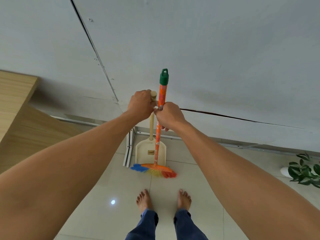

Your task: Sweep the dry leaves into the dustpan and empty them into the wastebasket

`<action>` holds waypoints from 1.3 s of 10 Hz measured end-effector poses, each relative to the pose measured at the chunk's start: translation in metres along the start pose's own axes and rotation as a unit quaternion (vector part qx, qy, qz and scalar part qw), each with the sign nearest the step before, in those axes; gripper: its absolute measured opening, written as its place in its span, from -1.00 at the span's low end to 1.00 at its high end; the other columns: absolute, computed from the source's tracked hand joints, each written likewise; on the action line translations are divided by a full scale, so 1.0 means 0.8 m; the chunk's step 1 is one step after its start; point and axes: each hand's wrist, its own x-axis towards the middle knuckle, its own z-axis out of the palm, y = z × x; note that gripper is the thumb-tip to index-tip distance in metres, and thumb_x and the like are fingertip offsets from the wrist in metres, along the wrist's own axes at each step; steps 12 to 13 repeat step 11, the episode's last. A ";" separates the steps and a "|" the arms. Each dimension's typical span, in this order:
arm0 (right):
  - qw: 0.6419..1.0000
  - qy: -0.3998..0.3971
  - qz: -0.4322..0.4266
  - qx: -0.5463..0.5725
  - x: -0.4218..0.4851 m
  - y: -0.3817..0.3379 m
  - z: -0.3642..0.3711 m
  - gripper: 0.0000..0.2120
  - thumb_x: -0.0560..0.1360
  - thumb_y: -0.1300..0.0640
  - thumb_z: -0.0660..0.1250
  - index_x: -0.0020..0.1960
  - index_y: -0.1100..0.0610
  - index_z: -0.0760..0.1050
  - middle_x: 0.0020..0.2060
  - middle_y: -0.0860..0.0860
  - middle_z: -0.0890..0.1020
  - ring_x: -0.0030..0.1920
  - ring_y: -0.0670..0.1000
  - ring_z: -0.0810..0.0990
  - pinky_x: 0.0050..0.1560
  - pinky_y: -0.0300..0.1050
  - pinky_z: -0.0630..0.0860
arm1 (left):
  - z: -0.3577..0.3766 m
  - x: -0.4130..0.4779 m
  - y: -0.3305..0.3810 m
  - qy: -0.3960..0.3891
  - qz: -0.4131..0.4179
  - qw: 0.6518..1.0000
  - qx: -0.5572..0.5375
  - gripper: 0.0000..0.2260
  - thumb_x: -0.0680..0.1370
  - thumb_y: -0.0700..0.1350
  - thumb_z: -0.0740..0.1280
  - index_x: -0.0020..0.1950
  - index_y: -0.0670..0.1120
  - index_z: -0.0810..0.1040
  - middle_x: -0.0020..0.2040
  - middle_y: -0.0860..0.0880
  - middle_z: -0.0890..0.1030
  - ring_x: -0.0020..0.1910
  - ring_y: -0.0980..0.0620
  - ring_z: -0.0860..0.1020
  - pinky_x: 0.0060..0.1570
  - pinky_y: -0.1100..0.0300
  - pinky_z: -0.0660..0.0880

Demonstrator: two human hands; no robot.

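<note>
A cream dustpan [145, 155] with a long cream handle stands upright against the white wall. In front of it stands an orange broom [158, 144] with a green cap and blue, yellow and red bristles on the floor. My left hand [141, 105] is closed around the top of the dustpan handle. My right hand [168, 116] grips the broom handle below the cap. The two hands touch each other. No dry leaves and no wastebasket are in view.
A wooden tabletop [15, 94] juts in at the left. A white folded metal frame [129, 149] leans on the wall beside the dustpan. A green potted plant [304, 172] stands at the right. My bare feet [164, 200] are on the pale tiled floor.
</note>
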 end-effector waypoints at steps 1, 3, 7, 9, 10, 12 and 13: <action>1.000 0.007 0.016 0.004 0.019 0.008 0.005 -0.79 0.58 0.04 0.19 0.07 0.14 0.49 -0.24 0.08 0.66 -0.33 0.10 0.68 -0.24 0.05 0.68 | 0.008 0.005 0.009 -0.011 0.028 1.000 -0.002 -0.84 0.65 -0.09 0.33 0.09 -0.18 0.60 0.03 -0.12 0.67 -0.07 -0.07 0.55 -0.10 0.14 0.38; 0.998 0.046 0.039 -0.013 0.067 0.009 0.017 -0.76 0.55 0.10 0.24 0.19 0.13 0.38 -0.03 0.07 0.61 -0.20 0.16 0.67 -0.16 0.10 0.67 | 0.006 0.024 0.013 0.004 0.016 1.000 -0.016 -0.80 0.65 -0.12 0.36 0.22 -0.19 0.53 0.10 -0.12 0.63 -0.08 -0.04 0.48 -0.13 0.13 0.35; 0.996 0.059 0.061 0.003 0.088 0.017 0.024 -0.76 0.54 0.09 0.30 0.13 0.10 0.32 -0.09 0.08 0.62 -0.28 0.13 0.68 -0.26 0.04 0.69 | 0.011 0.030 0.012 0.027 0.000 0.999 -0.017 -0.74 0.63 -0.13 0.39 0.29 -0.17 0.50 0.18 -0.14 0.62 0.11 -0.14 0.58 -0.08 0.13 0.37; 0.996 0.055 0.074 0.022 0.058 0.023 0.018 -0.69 0.54 0.05 0.35 0.13 0.07 0.25 -0.10 0.07 0.58 -0.23 0.11 0.67 -0.24 0.04 0.69 | 0.016 0.014 0.005 0.009 -0.020 1.000 -0.016 -0.67 0.61 -0.19 0.42 0.36 -0.16 0.48 0.22 -0.10 0.62 0.13 -0.09 0.59 -0.08 0.18 0.38; 0.995 0.062 0.075 0.026 0.025 0.030 0.015 -0.64 0.53 0.03 0.35 0.22 0.10 0.30 -0.17 0.02 0.60 -0.27 0.07 0.67 -0.23 0.02 0.68 | 0.017 0.003 0.002 -0.005 -0.023 0.999 -0.025 -0.64 0.60 -0.19 0.43 0.37 -0.13 0.49 0.21 -0.08 0.63 0.12 -0.08 0.60 -0.09 0.18 0.42; 0.995 0.045 0.090 0.019 -0.037 0.070 0.027 -0.65 0.55 0.10 0.32 0.28 0.14 0.32 -0.10 0.01 0.62 -0.22 0.05 0.67 -0.34 -0.13 0.57 | 0.012 -0.011 0.002 -0.013 -0.020 0.999 -0.028 -0.68 0.61 -0.19 0.40 0.35 -0.13 0.50 0.17 -0.08 0.63 0.05 -0.07 0.59 -0.09 0.16 0.45; 0.995 0.045 0.090 0.019 -0.037 0.070 0.027 -0.65 0.55 0.10 0.32 0.28 0.14 0.32 -0.10 0.01 0.62 -0.22 0.05 0.67 -0.34 -0.13 0.57 | 0.012 -0.011 0.002 -0.013 -0.020 0.999 -0.028 -0.68 0.61 -0.19 0.40 0.35 -0.13 0.50 0.17 -0.08 0.63 0.05 -0.07 0.59 -0.09 0.16 0.45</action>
